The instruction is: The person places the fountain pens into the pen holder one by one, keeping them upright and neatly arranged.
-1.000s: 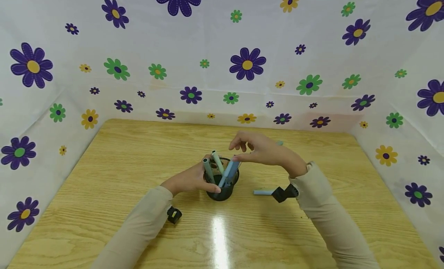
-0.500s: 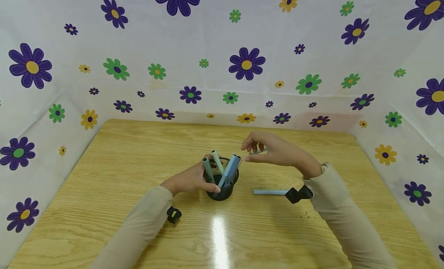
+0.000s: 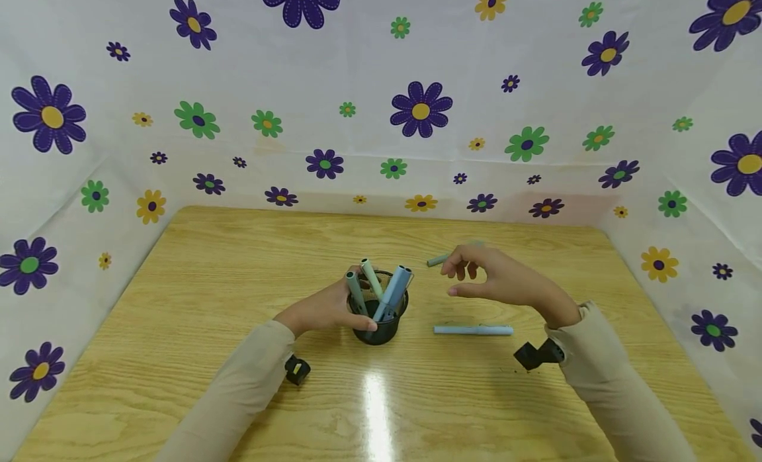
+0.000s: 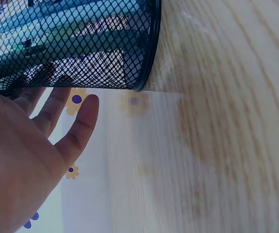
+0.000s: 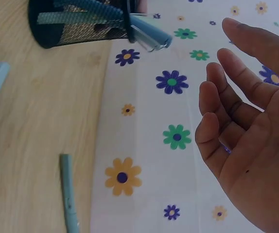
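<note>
The left hand (image 3: 321,308) holds the black mesh pen cup (image 3: 381,333), curled round its side; the cup stands on the surface (image 3: 238,250), with several pens (image 3: 394,292) leaning inside. The right hand (image 3: 503,275) hovers, loosely spread, near a light-blue pen (image 3: 473,330) and a green pen (image 3: 436,260).

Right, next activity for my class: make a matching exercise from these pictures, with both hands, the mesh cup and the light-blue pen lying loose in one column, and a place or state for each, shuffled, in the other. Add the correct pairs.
Column one
1. left hand
2. right hand
3. mesh cup
4. loose light-blue pen

Column two
A. lying flat on the table
B. gripping the cup's side
C. black, with pens leaning inside
D. raised, holding nothing

Pairs: 1-B, 2-D, 3-C, 4-A
</note>
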Demonstrator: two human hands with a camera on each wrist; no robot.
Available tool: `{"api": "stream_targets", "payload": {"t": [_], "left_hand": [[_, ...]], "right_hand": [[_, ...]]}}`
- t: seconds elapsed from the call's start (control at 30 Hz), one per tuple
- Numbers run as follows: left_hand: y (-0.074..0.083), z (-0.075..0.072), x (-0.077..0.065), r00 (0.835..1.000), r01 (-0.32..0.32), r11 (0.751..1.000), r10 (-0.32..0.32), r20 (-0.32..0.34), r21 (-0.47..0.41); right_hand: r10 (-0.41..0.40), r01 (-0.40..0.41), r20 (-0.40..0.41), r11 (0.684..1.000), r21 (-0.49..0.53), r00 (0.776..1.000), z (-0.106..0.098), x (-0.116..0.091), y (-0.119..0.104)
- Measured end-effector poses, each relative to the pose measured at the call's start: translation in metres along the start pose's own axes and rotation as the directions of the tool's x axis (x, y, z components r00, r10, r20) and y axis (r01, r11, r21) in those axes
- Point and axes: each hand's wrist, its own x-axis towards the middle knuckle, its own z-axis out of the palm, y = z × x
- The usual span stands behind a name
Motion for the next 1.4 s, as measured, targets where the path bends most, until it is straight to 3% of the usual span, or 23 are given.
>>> {"api": "stream_targets", "payload": {"t": [0.47, 0.83, 1.2, 1.4], "left_hand": [[0.002, 0.000, -0.001, 1.000, -0.008, 1.000, 0.008, -0.004, 0.004], [0.001, 0.001, -0.001, 1.000, -0.012, 1.000, 0.012, -0.003, -0.005], [0.001, 0.001, -0.002, 1.000, -0.005, 1.000, 0.005, -0.003, -0.002], [0.001, 0.000, -0.001, 1.000, 0.013, 1.000, -0.013, -0.007, 0.015]], "right_hand": [[0.049, -0.049, 0.009, 0.998, 0.051, 0.999, 0.010, -0.037, 0.028], [0.152, -0.151, -0.004, 0.982, 0.118, 0.988, 0.030, -0.066, 0.057], [0.130, -0.127, -0.010, 0.981, 0.146, 0.991, 0.049, -0.079, 0.085], [0.194, -0.193, 0.008, 0.967, 0.167, 0.981, 0.052, -0.081, 0.094]]}}
